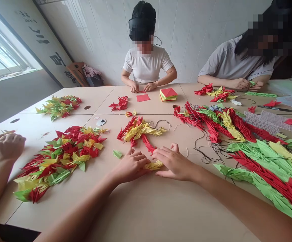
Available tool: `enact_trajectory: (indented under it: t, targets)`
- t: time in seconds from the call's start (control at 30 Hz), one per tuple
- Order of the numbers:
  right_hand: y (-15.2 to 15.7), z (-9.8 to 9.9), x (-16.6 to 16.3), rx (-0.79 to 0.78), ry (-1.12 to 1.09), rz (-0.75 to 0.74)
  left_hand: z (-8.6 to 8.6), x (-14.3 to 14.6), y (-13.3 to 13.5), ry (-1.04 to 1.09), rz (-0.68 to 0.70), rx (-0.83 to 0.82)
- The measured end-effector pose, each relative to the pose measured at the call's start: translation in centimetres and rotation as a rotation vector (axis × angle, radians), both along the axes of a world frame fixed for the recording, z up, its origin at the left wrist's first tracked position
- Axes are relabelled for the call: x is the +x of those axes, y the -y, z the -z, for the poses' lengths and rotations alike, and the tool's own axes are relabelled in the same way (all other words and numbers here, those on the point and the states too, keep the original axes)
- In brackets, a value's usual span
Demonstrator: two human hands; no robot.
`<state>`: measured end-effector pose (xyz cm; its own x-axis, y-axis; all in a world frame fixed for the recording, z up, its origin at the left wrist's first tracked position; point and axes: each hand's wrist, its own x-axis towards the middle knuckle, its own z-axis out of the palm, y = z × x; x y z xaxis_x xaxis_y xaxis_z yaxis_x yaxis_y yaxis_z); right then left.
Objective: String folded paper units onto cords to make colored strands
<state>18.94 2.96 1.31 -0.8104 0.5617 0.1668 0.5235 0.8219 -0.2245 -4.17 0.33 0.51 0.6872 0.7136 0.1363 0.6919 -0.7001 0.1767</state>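
My left hand (132,165) and my right hand (173,163) meet at the table's middle, both with fingers closed on a string of yellow folded paper pieces (154,165). That string runs up into a red stretch (148,144) and a yellow and red bunch (139,129). A single green folded piece (117,154) lies just left of my left hand. A big loose pile of red, yellow and green folded pieces (57,158) lies further left.
Long strung chains of green, red and yellow pieces (261,158) with black thread (206,148) fill the right. Across the table one person folds red paper beside a paper stack (168,94); another works at the far right. Someone's hands (6,146) rest at the left edge.
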Motion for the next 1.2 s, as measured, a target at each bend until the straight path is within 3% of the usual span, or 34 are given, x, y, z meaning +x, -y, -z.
enact_trajectory:
  t: [0.17, 0.4, 0.57, 0.73, 1.03, 1.2]
  targets:
    - [-0.1, 0.7, -0.4, -0.063, 0.046, 0.004, 0.1, -0.4, -0.2, -0.020, 0.020, 0.028]
    - [-0.5, -1.0, 0.8, -0.031, 0.044, 0.004, 0.0, -0.4, -0.3, -0.012, -0.002, 0.020]
    - [1.0, 0.2, -0.8, -0.052, -0.017, 0.015, -0.1, 0.0, -0.1, -0.026, -0.027, -0.003]
    - [0.4, 0.9, -0.7, -0.120, 0.048, 0.020, -0.2, 0.0, -0.1, -0.004, -0.036, -0.036]
    - [-0.8, -1.4, 1.3, -0.068, 0.173, 0.036, -1.5, -1.5, -0.4, -0.008, -0.068, 0.067]
    - [-0.3, -0.8, 0.6, 0.031, 0.107, 0.044, -1.2, -1.5, -0.5, -0.025, -0.058, 0.020]
